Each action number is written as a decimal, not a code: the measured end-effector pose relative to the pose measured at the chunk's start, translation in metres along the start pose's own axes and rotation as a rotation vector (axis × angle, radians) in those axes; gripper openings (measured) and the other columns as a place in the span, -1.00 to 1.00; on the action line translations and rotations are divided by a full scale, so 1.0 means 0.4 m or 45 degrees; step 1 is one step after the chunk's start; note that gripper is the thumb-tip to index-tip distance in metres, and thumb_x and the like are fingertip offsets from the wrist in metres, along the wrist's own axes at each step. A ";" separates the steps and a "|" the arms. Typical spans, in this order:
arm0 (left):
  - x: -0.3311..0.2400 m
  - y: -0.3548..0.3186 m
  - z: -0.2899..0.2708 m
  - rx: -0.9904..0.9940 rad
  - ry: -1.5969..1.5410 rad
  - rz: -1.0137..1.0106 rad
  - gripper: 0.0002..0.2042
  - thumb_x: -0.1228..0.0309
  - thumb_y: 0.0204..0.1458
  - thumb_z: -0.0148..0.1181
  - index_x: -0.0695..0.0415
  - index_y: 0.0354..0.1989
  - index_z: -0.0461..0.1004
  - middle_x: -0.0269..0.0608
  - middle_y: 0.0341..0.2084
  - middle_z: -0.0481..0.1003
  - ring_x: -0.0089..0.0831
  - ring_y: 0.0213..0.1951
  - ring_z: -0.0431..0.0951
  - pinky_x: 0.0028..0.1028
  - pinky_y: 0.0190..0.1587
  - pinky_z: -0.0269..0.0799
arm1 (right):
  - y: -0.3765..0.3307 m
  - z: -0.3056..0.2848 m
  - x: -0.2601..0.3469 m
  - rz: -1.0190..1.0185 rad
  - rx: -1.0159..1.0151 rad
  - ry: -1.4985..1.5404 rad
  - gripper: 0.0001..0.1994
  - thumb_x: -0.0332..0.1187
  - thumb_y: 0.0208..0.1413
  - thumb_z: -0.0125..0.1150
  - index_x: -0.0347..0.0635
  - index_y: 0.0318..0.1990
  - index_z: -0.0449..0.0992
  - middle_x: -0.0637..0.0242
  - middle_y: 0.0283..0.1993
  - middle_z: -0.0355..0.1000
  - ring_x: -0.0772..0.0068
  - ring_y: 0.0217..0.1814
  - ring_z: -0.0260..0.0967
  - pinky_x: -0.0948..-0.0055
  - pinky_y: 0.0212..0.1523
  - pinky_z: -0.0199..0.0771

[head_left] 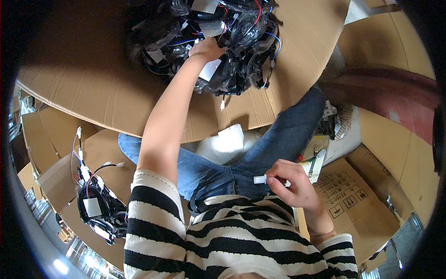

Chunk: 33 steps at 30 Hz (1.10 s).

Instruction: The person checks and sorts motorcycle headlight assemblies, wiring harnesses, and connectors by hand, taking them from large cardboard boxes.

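Observation:
My left hand (207, 50) reaches forward into a pile of black plastic assemblies (232, 69) with red, blue and black wires. Its fingers are curled down among the parts, and what they grip is hidden. White square labels (210, 69) sit on several of the assemblies. A small white connector (222, 104) hangs from a wire at the pile's near edge. Over my lap, my right hand (290, 182) pinches a small white rectangular piece (259, 179) between thumb and forefinger; whether it is a connector or a label I cannot tell.
The pile lies on a large cardboard sheet (93, 93) with a curved near edge. At the left, another wired black assembly (95, 209) rests on cardboard. An open cardboard box (348, 200) stands at the right, near a dark red beam (385, 95). My jeans-clad legs (288, 128) are below the sheet.

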<state>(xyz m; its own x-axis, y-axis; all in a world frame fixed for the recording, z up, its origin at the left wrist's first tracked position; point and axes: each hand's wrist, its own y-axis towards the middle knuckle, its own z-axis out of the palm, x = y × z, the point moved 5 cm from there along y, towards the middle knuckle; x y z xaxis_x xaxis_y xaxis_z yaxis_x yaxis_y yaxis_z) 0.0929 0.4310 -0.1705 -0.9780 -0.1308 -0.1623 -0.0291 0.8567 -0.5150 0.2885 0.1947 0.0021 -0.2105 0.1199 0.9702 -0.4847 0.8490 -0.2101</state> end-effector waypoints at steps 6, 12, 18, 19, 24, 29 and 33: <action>0.032 -0.267 -0.120 -0.163 -0.392 0.475 -0.77 0.27 -0.08 -0.03 0.19 -0.50 0.46 -0.10 -0.39 0.44 -0.18 -0.26 0.41 -0.32 -0.22 0.30 | 0.018 0.003 0.016 -0.037 0.059 -0.028 -0.97 -0.56 -0.17 0.05 -0.34 -0.53 0.38 0.19 -0.56 0.33 0.27 -0.53 0.26 0.42 -0.51 0.24; 0.053 -0.540 -0.147 -0.069 -1.202 0.677 -0.75 0.35 0.13 -0.23 0.29 -0.39 0.30 -0.28 -0.51 0.33 -0.53 -0.38 0.33 -0.56 -0.23 0.24 | -0.006 0.033 0.056 -0.087 0.117 -0.131 -0.97 -0.55 -0.18 0.07 -0.31 -0.51 0.38 0.17 -0.58 0.32 0.19 -0.54 0.26 0.37 -0.50 0.27; 0.044 -0.683 -0.102 0.114 -1.307 0.479 -0.78 0.36 0.11 -0.22 0.26 -0.28 0.31 -0.29 -0.61 0.31 -0.53 -0.54 0.34 -0.56 -0.45 0.26 | -0.058 0.027 0.102 -0.017 0.087 -0.262 -0.95 -0.59 -0.23 0.09 -0.29 -0.55 0.36 0.23 -0.63 0.27 0.27 -0.61 0.21 0.42 -0.58 0.18; 0.049 -0.703 -0.094 0.087 -1.359 0.484 -0.76 0.37 0.10 -0.19 0.28 -0.18 0.28 -0.25 -0.60 0.32 -0.48 -0.52 0.35 -0.54 -0.41 0.27 | -0.064 0.026 0.112 -0.015 0.059 -0.259 -0.95 -0.59 -0.23 0.09 -0.29 -0.55 0.36 0.24 -0.64 0.27 0.28 -0.62 0.21 0.43 -0.58 0.17; 0.052 -0.771 -0.073 0.039 -1.225 0.628 -0.67 0.35 0.10 -0.23 0.29 -0.04 0.26 -0.33 -0.57 0.33 -0.59 -0.57 0.27 -0.63 -0.49 0.22 | -0.057 0.062 0.163 -0.055 0.093 -0.239 -0.96 -0.57 -0.22 0.10 -0.28 -0.55 0.37 0.26 -0.64 0.27 0.29 -0.60 0.21 0.43 -0.57 0.18; 0.048 -0.813 -0.057 0.098 -1.306 0.955 -0.83 0.53 0.01 -0.08 0.31 -0.26 0.37 -0.16 -0.61 0.36 -0.34 -0.55 0.40 -0.48 -0.48 0.29 | -0.023 0.095 0.179 -0.125 0.146 -0.254 -0.95 -0.56 -0.20 0.08 -0.28 -0.52 0.36 0.24 -0.61 0.27 0.26 -0.58 0.23 0.40 -0.54 0.20; 0.041 -0.832 -0.061 0.108 -1.294 1.102 -0.76 0.58 -0.08 -0.05 0.29 -0.19 0.35 -0.17 -0.59 0.37 -0.31 -0.53 0.41 -0.42 -0.46 0.29 | -0.009 0.096 0.176 -0.113 0.079 -0.302 -0.95 -0.56 -0.20 0.08 -0.30 -0.51 0.37 0.23 -0.61 0.28 0.24 -0.55 0.26 0.39 -0.50 0.24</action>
<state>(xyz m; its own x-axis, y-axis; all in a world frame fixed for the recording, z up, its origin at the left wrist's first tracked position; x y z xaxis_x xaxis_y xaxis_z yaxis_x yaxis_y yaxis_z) 0.0817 0.1558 0.0187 -0.0868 0.0922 -0.9920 0.5671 0.8232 0.0269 0.2427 0.1805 0.0666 -0.3542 -0.0840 0.9314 -0.5600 0.8167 -0.1393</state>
